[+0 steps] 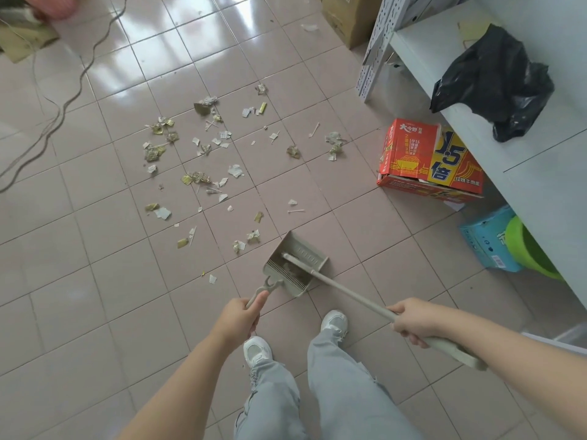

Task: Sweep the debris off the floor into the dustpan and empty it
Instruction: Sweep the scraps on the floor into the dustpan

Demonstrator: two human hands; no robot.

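Here, left hand (pixel 236 319) grips dustpan (pixel 287 244), right hand (pixel 413 322) broom (pixel 349 295); box (pixel 413 154) reads "1.5倍".

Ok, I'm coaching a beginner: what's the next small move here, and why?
Probably lift the broom out of the dustpan with the right hand and reach it forward: its head sits in the dustpan, and the debris lies scattered ahead, unswept.
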